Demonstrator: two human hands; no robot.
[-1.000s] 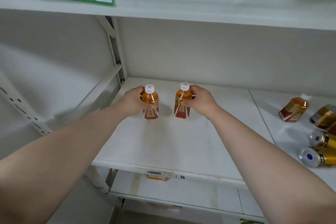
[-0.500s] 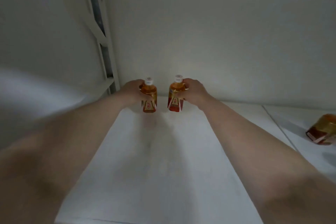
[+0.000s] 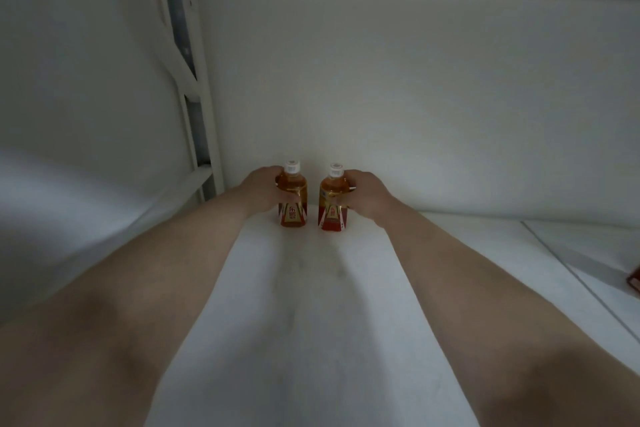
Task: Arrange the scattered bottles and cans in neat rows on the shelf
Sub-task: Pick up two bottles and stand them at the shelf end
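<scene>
Two amber bottles with white caps are held upright near the rear edge of the shelf, toward its back left corner and just in front of the back panel. The left bottle is gripped by the left hand, whose fingers are curled round its body. The right bottle is clasped in the same way by the right hand. A narrow gap is left between the two. For the step to be done well, both bases should be set flat, level with each other and parallel to the rear edge, before the fingers are loosened. The hands are best drawn outward, so that neither bottle is nudged. Part of a red-labelled item is seen at the shelf's right edge.
</scene>
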